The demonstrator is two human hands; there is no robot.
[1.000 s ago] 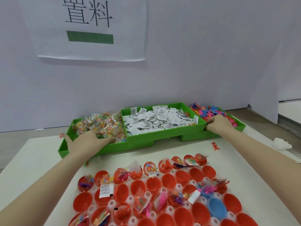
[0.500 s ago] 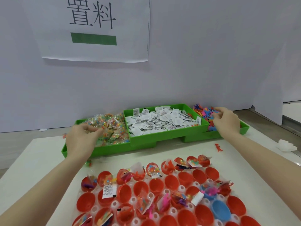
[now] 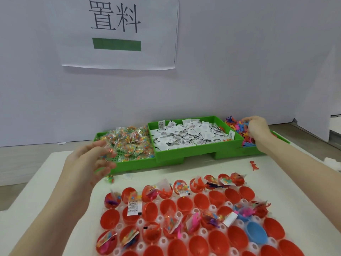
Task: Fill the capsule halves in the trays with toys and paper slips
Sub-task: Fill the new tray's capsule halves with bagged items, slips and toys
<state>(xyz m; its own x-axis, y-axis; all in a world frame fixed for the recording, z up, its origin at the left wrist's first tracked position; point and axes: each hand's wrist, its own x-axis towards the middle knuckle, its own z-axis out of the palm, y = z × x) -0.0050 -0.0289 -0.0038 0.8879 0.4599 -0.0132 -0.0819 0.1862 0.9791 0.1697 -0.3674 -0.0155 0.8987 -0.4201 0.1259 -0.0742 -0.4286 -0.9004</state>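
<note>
red plastic capsule halves (image 3: 184, 204), egg-shaped and glossy, sat open side up in a white moulded tray (image 3: 203, 231) directly below and nearer than both hands; one blue half (image 3: 256, 231) lay among them. many cups toward the near edge were bare; others already held toys and slips.

left hand (image 3: 88, 161): blurred, fingers curled loosely around a clear crinkled packet of coloured beads (image 3: 108, 152) at the front of the left green bin (image 3: 136, 165). grip judged light; the blur left it uncertain.

right hand (image 3: 258, 130): fingers bent down into the heap of small rubbery toy figures (image 3: 238, 126) in the right green bin (image 3: 230, 154), pinching some; exact hold hidden by the knuckles.

paper slips (image 3: 188, 135): flat white printed rectangles, piled in the middle green bin (image 3: 199, 148), between the hands, untouched.

judgement: the empty cups lay toward the body from each hand; left hand nearer the left columns, right hand nearer the right.

one stray red figure (image 3: 254, 165) lay on the white table (image 3: 295, 191) below the right hand.
</note>
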